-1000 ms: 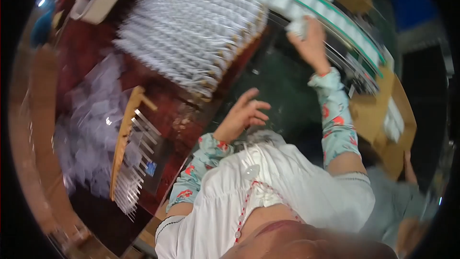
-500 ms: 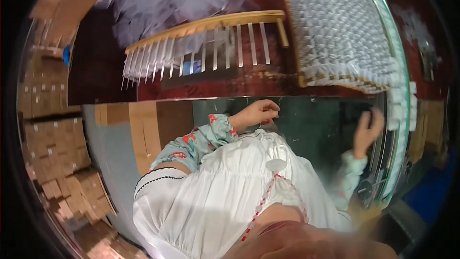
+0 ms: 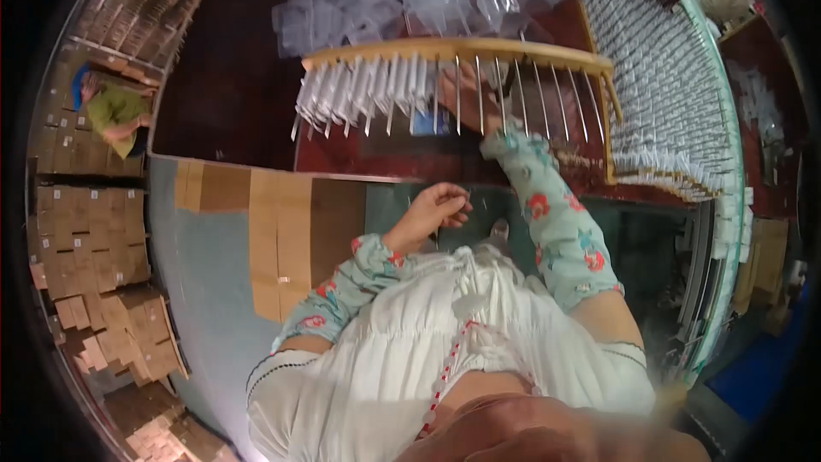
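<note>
Stacked brown cartons point(image 3: 90, 244) are standing along the far left, and a co-worker in an olive top and blue cap point(image 3: 83, 87) is showing just beside them. The dark red table point(image 3: 231, 94) is stretching across the upper part of the view, with a tall brown carton point(image 3: 280, 248) standing on the floor below its near edge. On the table, a wooden rack point(image 3: 462, 45) is lying lengthwise, its metal rods point(image 3: 552, 101) pointing toward the person; white tubular pieces point(image 3: 368, 84) are covering the rods at its left end, while those from the middle rightward are showing bare. Beyond its bar, a loose heap of clear plastic pieces point(image 3: 402, 0) is spreading over the tabletop. The left hand point(image 3: 434, 212) is hovering in front of the table edge, fingers curling and thumb lying close to them in a narrow grip; whether anything is sitting between them, I cannot tell. The right hand point(image 3: 469, 92) is reaching in among the bare rods, which are partly hiding it, so I cannot tell how its fingers are closing or what they are holding. Farther right, densely filled racks point(image 3: 658, 90) are standing beside a green-edged conveyor point(image 3: 717, 278).
</note>
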Available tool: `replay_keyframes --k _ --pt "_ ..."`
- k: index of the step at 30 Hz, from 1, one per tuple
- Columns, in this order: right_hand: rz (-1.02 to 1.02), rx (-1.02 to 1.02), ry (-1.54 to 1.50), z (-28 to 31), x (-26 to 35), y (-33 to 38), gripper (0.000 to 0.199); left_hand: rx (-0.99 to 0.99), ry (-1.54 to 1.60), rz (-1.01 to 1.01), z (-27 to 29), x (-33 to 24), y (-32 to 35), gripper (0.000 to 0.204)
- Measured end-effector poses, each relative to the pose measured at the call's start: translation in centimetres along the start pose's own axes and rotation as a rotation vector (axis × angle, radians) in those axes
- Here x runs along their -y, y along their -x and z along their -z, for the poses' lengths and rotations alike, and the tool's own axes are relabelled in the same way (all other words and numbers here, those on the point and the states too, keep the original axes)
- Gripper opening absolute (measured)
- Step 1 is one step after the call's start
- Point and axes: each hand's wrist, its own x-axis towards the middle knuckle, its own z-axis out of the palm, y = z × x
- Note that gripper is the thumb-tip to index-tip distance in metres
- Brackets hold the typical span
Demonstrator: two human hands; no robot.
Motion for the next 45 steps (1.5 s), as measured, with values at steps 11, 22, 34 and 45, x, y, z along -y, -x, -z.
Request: replay_keyframes --k 11,22,34,45 --pt "-0.282 0.012 -1.063 15.9 -7.7 6.8 0.026 0.103 0.427 0.048 4.7 -0.5 -3.1 0.025" --pt "-0.309 0.0 -1.357 24.0 -8.8 8.7 0.027 0.327 0.627 0.047 5.5 0.5 -2.4 0.034" --pt "-0.847 -0.274 -1.295 21.9 -5.8 -3.5 0.039 0.328 -0.441 -0.002 11.6 1.8 9.7 0.048" --pt "-0.518 -0.195 -1.409 25.1 -7.4 4.6 0.037 0.015 0.599 -0.037 7.2 -0.3 7.1 0.054"
